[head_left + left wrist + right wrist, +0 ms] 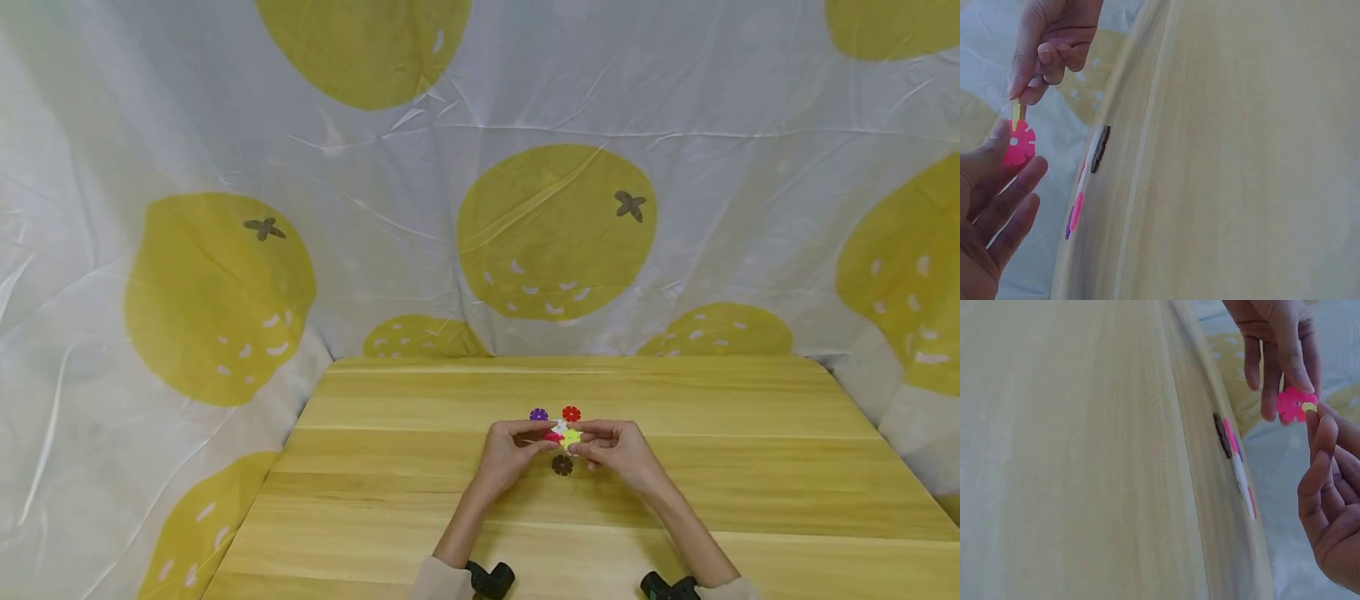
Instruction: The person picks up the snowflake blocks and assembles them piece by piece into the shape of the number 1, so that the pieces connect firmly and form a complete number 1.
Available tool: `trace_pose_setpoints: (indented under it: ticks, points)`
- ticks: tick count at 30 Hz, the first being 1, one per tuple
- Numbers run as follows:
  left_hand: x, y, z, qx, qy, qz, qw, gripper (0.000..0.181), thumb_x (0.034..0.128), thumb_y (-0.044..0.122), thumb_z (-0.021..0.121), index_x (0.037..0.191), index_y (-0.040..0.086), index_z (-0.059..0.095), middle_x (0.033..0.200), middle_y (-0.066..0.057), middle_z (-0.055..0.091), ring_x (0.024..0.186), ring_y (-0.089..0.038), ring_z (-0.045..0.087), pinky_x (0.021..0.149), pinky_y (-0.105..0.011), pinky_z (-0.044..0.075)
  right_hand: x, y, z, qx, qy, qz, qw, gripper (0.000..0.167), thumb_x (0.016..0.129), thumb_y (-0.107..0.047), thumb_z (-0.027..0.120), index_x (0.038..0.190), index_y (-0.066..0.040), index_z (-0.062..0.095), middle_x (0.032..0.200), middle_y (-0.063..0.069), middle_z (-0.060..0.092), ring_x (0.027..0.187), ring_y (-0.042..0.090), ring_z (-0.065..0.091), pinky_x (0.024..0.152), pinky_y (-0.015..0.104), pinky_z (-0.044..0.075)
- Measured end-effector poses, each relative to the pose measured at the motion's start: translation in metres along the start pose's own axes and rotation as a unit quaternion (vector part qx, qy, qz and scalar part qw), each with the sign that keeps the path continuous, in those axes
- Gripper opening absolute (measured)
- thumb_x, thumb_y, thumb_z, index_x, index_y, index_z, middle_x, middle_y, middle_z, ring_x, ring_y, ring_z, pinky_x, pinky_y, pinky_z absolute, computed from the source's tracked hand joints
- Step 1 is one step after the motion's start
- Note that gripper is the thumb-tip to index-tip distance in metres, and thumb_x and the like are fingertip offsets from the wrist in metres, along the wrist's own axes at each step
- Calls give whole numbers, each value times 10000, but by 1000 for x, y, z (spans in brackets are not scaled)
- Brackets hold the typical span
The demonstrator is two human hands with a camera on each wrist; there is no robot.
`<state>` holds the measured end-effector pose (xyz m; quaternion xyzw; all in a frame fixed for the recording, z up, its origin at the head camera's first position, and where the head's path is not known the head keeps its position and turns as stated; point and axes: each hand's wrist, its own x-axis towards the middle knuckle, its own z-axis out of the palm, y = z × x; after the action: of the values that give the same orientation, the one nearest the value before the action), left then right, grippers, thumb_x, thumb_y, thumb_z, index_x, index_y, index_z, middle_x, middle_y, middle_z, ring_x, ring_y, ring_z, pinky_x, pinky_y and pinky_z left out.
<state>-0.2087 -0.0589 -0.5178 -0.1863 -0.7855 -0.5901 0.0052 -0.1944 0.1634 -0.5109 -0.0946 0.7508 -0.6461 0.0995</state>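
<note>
My left hand (504, 454) pinches a pink notched disc (1021, 149) between thumb and index finger, its other fingers extended in the left wrist view. Facing it, my right hand (624, 452) pinches a yellow notched disc (571, 438). The two discs meet at their edges, the yellow one set crosswise to the pink in the left wrist view. Whether their slots interlock, I cannot tell. Fingertips hide part of both pieces. The hands are held above the table, over several loose discs.
On the wooden table (405, 483) lie a purple disc (538, 414), a red disc (571, 413), a brown disc (562, 465), white pieces (1239, 472) and another pink disc (1230, 430). A lemon-print cloth (390, 225) hangs behind the table's far edge.
</note>
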Motion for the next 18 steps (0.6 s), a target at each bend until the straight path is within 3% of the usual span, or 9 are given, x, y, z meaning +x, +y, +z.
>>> trace_pose_setpoints:
  ticks: [6, 11, 18]
  points:
    - [0, 1, 0, -58, -383, -252, 9989, 284, 892, 103, 805, 1176, 90, 788, 1142, -127, 782, 1028, -259, 751, 788, -208, 599, 0, -1, 3, -107, -206, -33, 9997, 462, 959, -139, 744, 1341, 95, 627, 957, 128, 751, 651, 86, 634, 652, 258, 575]
    - [1, 1, 0, -27, -396, -351, 9986, 284, 883, 104, 816, 1163, 73, 789, 1126, -135, 785, 994, -233, 753, 786, -210, 599, 0, 2, 2, -210, -439, 53, 9988, 447, 999, -114, 679, 1392, 80, 590, 973, 225, 745, 659, 76, 609, 608, 210, 515]
    - [1, 1, 0, 28, -469, -307, 9984, 305, 884, 85, 814, 1184, 52, 776, 1169, -147, 773, 971, -211, 750, 734, -216, 602, 1, 3, 6, -118, 37, 78, 9999, 381, 982, -85, 701, 1309, 103, 646, 1015, 232, 778, 583, 73, 570, 544, 205, 471]
